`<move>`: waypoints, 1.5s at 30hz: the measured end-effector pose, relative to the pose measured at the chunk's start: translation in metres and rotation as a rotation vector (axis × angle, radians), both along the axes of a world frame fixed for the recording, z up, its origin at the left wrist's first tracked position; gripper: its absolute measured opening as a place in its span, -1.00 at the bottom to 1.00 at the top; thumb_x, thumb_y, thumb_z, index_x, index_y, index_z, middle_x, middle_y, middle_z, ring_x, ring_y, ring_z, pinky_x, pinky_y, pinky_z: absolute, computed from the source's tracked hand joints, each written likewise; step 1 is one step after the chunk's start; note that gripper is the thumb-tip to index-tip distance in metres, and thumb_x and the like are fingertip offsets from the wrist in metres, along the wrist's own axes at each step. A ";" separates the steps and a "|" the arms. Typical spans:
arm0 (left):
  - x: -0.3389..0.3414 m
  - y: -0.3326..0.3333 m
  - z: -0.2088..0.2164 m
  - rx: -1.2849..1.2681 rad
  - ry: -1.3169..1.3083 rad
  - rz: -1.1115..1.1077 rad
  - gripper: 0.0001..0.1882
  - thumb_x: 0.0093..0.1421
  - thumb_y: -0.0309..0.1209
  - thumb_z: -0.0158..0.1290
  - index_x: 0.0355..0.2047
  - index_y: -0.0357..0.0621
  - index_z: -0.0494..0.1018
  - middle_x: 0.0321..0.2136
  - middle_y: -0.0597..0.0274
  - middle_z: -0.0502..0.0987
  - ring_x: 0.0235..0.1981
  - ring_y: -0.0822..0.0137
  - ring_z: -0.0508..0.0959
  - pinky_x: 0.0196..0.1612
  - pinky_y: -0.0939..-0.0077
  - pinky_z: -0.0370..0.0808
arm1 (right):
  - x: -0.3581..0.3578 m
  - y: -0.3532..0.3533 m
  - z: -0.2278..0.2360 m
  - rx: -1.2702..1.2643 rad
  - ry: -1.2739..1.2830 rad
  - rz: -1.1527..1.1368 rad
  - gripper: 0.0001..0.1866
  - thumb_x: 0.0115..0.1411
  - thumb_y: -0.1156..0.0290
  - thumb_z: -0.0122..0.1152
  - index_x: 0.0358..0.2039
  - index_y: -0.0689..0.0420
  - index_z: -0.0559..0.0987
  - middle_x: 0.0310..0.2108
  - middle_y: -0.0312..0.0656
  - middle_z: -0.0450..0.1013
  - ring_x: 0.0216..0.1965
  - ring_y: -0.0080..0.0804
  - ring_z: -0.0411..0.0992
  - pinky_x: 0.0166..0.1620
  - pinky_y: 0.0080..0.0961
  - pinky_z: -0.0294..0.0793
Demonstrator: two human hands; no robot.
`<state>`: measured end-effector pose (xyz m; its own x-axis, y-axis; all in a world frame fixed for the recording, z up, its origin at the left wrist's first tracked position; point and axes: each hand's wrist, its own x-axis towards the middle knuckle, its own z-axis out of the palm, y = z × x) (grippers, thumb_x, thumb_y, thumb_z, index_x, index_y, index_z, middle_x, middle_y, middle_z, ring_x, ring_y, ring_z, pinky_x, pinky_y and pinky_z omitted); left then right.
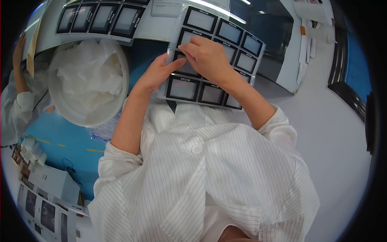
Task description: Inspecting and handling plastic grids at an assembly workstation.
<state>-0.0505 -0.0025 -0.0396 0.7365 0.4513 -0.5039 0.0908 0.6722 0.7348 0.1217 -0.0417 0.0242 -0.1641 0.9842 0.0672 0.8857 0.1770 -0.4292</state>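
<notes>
A clear tray or sheet point(168, 90) holds several rectangular panels, each with a black frame and a pale, see-through middle. My right hand point(209, 58) is over its upper left part, fingers curled and thumb and forefinger pinched together. Whatever lies in that pinch is too small to make out. At the left edge is my left hand point(155, 73), its thumb reaching across a black-framed panel point(182, 87) column toward my right fingertips. The left fingers are bent and partly hidden, so what they grip does not show.
To the left stands a round white bin point(125, 76) filled with crumpled translucent film point(90, 72). Another tray of framed panels point(102, 18) lies on the table at the upper left. A dark glossy surface point(262, 36) is beyond my right hand. Another person's arm point(20, 72) shows at far left.
</notes>
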 end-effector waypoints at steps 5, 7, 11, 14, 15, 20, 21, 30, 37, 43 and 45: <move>-0.001 -0.003 -0.015 0.053 -0.010 0.004 -0.74 0.21 -0.29 0.07 -0.19 -0.20 0.45 -0.37 0.44 0.45 -0.34 0.59 0.35 -0.26 0.64 0.32 | -0.009 0.013 0.007 -0.094 -0.104 0.047 -0.87 0.04 0.47 0.15 -0.36 0.12 0.60 -0.49 -0.22 0.41 -0.46 -0.25 0.45 -0.43 -0.41 0.44; 0.000 -0.003 -0.009 0.028 -0.029 0.019 -0.74 0.20 -0.28 0.08 -0.20 -0.19 0.45 -0.37 0.44 0.45 -0.34 0.59 0.35 -0.26 0.64 0.32 | -0.012 0.016 0.007 -0.137 -0.153 0.060 -0.87 0.04 0.47 0.14 -0.37 0.13 0.59 -0.49 -0.22 0.42 -0.46 -0.24 0.45 -0.42 -0.41 0.44; 0.000 -0.003 -0.006 0.015 -0.057 0.039 -0.73 0.19 -0.26 0.10 -0.21 -0.18 0.46 -0.37 0.44 0.45 -0.34 0.59 0.35 -0.25 0.64 0.33 | -0.012 0.017 0.004 -0.157 -0.165 0.045 -0.86 0.07 0.45 0.12 -0.37 0.11 0.61 -0.49 -0.22 0.42 -0.45 -0.23 0.45 -0.39 -0.40 0.45; 0.000 -0.004 -0.008 0.036 -0.032 0.029 -0.72 0.19 -0.25 0.11 -0.21 -0.19 0.46 -0.37 0.44 0.45 -0.35 0.59 0.35 -0.26 0.64 0.34 | -0.009 0.015 0.004 -0.170 -0.121 0.023 -0.86 0.08 0.42 0.12 -0.37 0.10 0.62 -0.49 -0.22 0.43 -0.45 -0.22 0.45 -0.38 -0.39 0.45; 0.000 -0.003 -0.008 0.035 -0.033 0.030 -0.72 0.19 -0.25 0.11 -0.21 -0.19 0.46 -0.37 0.44 0.45 -0.35 0.59 0.35 -0.26 0.64 0.34 | -0.008 0.014 0.005 -0.170 -0.111 0.018 -0.86 0.08 0.41 0.13 -0.37 0.09 0.62 -0.48 -0.21 0.43 -0.45 -0.22 0.45 -0.38 -0.39 0.44; -0.001 -0.004 -0.015 0.045 0.005 0.011 -0.72 0.19 -0.26 0.10 -0.21 -0.20 0.45 -0.40 0.46 0.42 -0.36 0.59 0.33 -0.27 0.64 0.33 | -0.002 0.009 0.004 -0.161 -0.092 0.007 -0.87 0.08 0.41 0.14 -0.37 0.09 0.62 -0.48 -0.21 0.44 -0.45 -0.21 0.46 -0.39 -0.38 0.44; -0.001 -0.003 -0.011 0.044 0.003 0.008 -0.72 0.19 -0.26 0.10 -0.21 -0.20 0.45 -0.40 0.46 0.42 -0.36 0.59 0.33 -0.27 0.64 0.33 | -0.001 0.008 0.004 -0.144 -0.086 0.010 -0.87 0.08 0.42 0.14 -0.37 0.09 0.62 -0.48 -0.21 0.44 -0.45 -0.21 0.46 -0.39 -0.37 0.44; -0.002 -0.001 -0.001 0.021 0.025 -0.027 -0.75 0.19 -0.30 0.09 -0.21 -0.19 0.45 -0.40 0.46 0.43 -0.36 0.60 0.34 -0.27 0.64 0.35 | 0.014 -0.006 0.007 -0.151 -0.050 -0.022 -0.90 0.08 0.43 0.16 -0.39 0.12 0.61 -0.51 -0.21 0.43 -0.47 -0.20 0.45 -0.41 -0.36 0.43; -0.001 0.000 0.012 -0.069 0.009 0.000 -0.74 0.21 -0.34 0.07 -0.15 -0.22 0.45 -0.30 0.35 0.52 -0.30 0.56 0.45 -0.20 0.60 0.44 | 0.032 -0.023 0.016 -0.159 -0.021 -0.053 -0.89 0.07 0.44 0.18 -0.38 0.11 0.61 -0.51 -0.23 0.41 -0.45 -0.24 0.44 -0.39 -0.37 0.42; 0.000 -0.002 0.007 -0.045 -0.003 0.006 -0.71 0.22 -0.27 0.07 -0.15 -0.20 0.43 -0.33 0.36 0.52 -0.34 0.56 0.47 -0.29 0.59 0.51 | 0.050 -0.038 0.022 -0.243 -0.090 -0.052 -0.88 0.06 0.45 0.19 -0.36 0.10 0.62 -0.49 -0.23 0.41 -0.42 -0.25 0.44 -0.36 -0.38 0.42; -0.002 -0.002 0.005 -0.067 -0.002 0.006 -0.70 0.22 -0.27 0.07 -0.14 -0.20 0.42 -0.32 0.34 0.51 -0.33 0.55 0.48 -0.29 0.56 0.53 | 0.059 -0.043 0.023 -0.268 -0.107 -0.039 -0.88 0.06 0.46 0.18 -0.36 0.10 0.61 -0.48 -0.23 0.41 -0.42 -0.25 0.44 -0.35 -0.38 0.42</move>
<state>-0.0520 -0.0048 -0.0346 0.7349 0.4211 -0.5315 0.0851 0.7203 0.6884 0.1804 -0.0846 0.0471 -0.1180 0.9701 -0.2122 0.9324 0.0347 -0.3599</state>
